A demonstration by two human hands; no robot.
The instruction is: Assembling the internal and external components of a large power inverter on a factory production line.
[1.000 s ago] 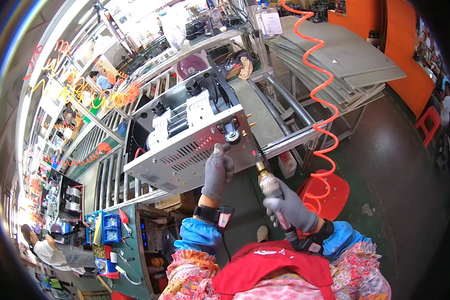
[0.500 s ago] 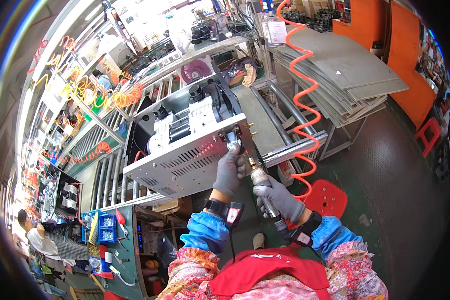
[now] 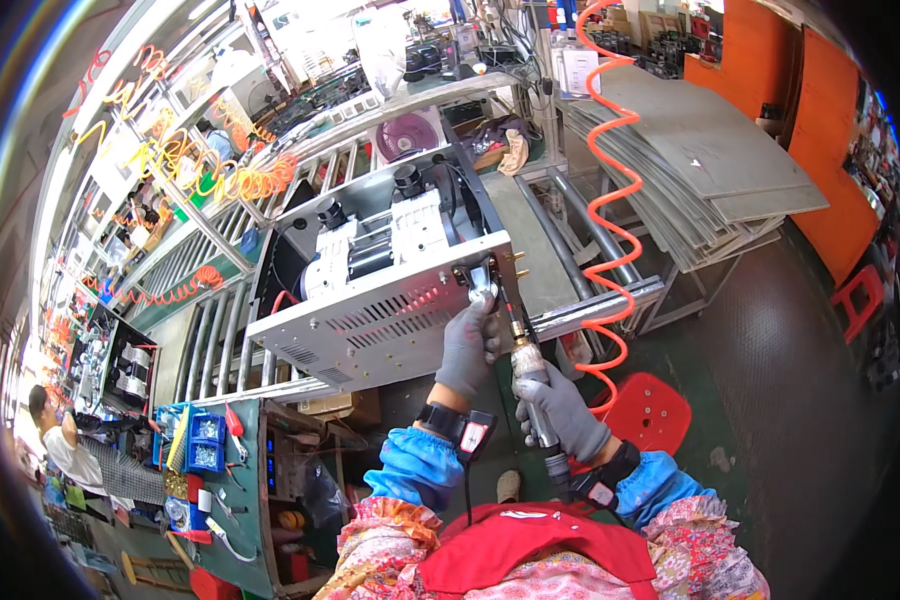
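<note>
My right hand, in a grey glove, is wrapped round an inline power screwdriver. The driver points up and away from me, its slim tip close to the right end of a grey metal cabinet's slotted panel. My left hand, also gloved, is raised against that same end with its fingers closed at a small shiny piece; what exactly they grip is hard to make out. Dark fittings sit beside the fingertips. Inside the open-topped cabinet is a white and black twin-headed motor unit.
The cabinet rests on a roller conveyor. Brass nozzles stick out from its right side. An orange coiled hose hangs at right, above a red stool. Grey sheets are stacked behind. Blue parts bins stand lower left; a person is beyond.
The driver has swung more upright, and its tip now lies nearer the panel's fittings. Both hands remain at the cabinet's right end. The view has shifted slightly.
</note>
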